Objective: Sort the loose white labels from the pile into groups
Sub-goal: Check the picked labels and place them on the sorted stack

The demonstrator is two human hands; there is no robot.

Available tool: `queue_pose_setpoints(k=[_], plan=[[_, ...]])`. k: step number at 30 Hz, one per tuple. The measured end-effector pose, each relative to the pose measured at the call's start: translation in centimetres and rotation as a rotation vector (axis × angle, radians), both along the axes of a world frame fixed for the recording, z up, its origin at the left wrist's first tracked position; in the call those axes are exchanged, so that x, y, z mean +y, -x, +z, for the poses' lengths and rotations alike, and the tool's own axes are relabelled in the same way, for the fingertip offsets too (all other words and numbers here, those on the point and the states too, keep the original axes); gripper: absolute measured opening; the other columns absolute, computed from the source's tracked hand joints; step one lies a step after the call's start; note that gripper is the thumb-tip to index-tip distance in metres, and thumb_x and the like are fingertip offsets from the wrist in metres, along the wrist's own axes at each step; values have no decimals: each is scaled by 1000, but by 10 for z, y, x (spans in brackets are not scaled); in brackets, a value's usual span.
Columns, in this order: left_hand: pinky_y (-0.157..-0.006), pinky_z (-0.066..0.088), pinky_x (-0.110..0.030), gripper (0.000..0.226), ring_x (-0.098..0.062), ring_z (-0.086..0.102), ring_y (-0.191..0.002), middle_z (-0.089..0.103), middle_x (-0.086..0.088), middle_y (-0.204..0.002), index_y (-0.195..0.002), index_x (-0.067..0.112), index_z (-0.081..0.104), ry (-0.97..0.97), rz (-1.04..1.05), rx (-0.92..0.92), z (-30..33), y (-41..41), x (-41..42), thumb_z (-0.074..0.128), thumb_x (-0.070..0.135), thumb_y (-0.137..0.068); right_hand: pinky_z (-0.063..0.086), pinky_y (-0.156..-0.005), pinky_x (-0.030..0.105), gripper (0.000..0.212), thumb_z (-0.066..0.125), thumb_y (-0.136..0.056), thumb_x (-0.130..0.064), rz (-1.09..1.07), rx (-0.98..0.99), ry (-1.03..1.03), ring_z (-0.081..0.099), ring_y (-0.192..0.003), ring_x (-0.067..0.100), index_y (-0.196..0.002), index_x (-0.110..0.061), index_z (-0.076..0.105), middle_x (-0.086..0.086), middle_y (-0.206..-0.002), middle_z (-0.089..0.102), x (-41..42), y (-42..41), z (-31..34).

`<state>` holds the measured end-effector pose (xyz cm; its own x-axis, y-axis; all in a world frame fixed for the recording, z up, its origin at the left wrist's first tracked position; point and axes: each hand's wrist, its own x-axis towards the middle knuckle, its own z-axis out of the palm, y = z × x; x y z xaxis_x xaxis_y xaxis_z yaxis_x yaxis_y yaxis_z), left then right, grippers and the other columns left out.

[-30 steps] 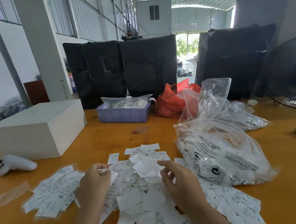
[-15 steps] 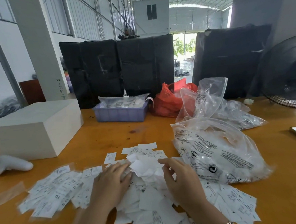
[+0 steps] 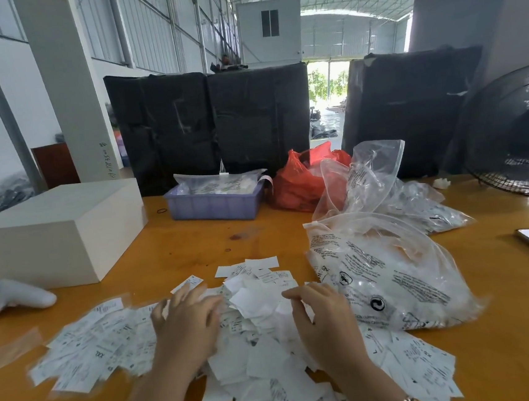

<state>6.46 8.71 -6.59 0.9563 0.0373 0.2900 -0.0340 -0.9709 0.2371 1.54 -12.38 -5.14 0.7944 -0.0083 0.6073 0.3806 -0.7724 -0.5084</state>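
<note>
Currently both hands, left (image 3: 188, 327) & right (image 3: 325, 327), lie loose-fingered on pile (image 3: 260, 339), gripping nothing; risk: a sweep mixes it w/ left group (image 3: 90, 346).

orange wooden table (image 3: 177, 250) — white labels (image 3: 258, 356), clear bags (image 3: 390, 278), white box (image 3: 56, 230), purple tray (image 3: 215, 205).

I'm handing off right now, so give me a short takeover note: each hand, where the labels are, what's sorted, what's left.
Left hand: open, fingers spread flat on the central label pile, no grip on anything.
Right hand: fingers curled at the pile's right side; whether it pinches a label cannot be told.
Sorted so far: a left group of printed labels and a right group by the big clear bag.
Left to do: most of the central pile is unsorted.
</note>
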Motion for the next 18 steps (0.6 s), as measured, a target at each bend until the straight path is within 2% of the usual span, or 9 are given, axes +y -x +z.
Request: queue_pose_setpoints(k=[3,7,10,13,14,16,18], plan=[[-107,4,-37,36,0,17,-139,36,27,-144,-132,47,44,1,-99,27,-4,-1,-8,29,41,-99,45,-88,28,17,59,-88,-9,-55,-93,-64,57,-92,9,-98,-18,70,-10,-94,67,-5,-3,10],[-101,16,-33,34,-1,36,-129,46,25,-137,-128,41,51,121,-126,-17,0,1,-10,34,34,-99,42,-83,21,23,49,-90,-10,-160,-128,-215,54,-94,10,-105,-14,67,-2,-100,66,-29,-19,36],[-95,24,-30,32,-3,46,-120,56,23,-128,-123,38,56,156,-167,-86,3,4,-11,40,26,-98,48,-82,25,32,41,-93,-3,-280,20,-224,57,-101,19,-116,-13,62,5,-115,63,-63,-42,49],[-94,29,-27,32,-2,49,-117,58,22,-125,-121,36,58,165,-203,-131,4,4,-14,43,23,-97,40,-58,16,40,43,-88,3,-396,239,-152,59,-85,13,-120,-15,60,7,-123,61,-96,-61,50],[-93,29,-26,31,-2,50,-116,58,22,-124,-120,36,59,160,-216,-141,4,4,-15,43,22,-97,41,-61,18,39,47,-87,3,-409,302,-124,59,-89,15,-119,-14,61,7,-125,60,-103,-64,49],[-91,30,-25,30,-1,50,-114,59,22,-122,-118,36,60,153,-242,-156,3,4,-17,44,23,-97,43,-81,28,35,55,-86,-1,-429,403,2,55,-109,24,-118,-11,63,9,-128,59,-113,-68,43],[-89,31,-25,28,-1,51,-112,60,21,-120,-116,35,62,152,-258,-165,3,4,-18,45,23,-96,42,-91,32,36,53,-86,-1,-438,461,89,51,-117,28,-120,-10,62,13,-126,59,-116,-70,35]])
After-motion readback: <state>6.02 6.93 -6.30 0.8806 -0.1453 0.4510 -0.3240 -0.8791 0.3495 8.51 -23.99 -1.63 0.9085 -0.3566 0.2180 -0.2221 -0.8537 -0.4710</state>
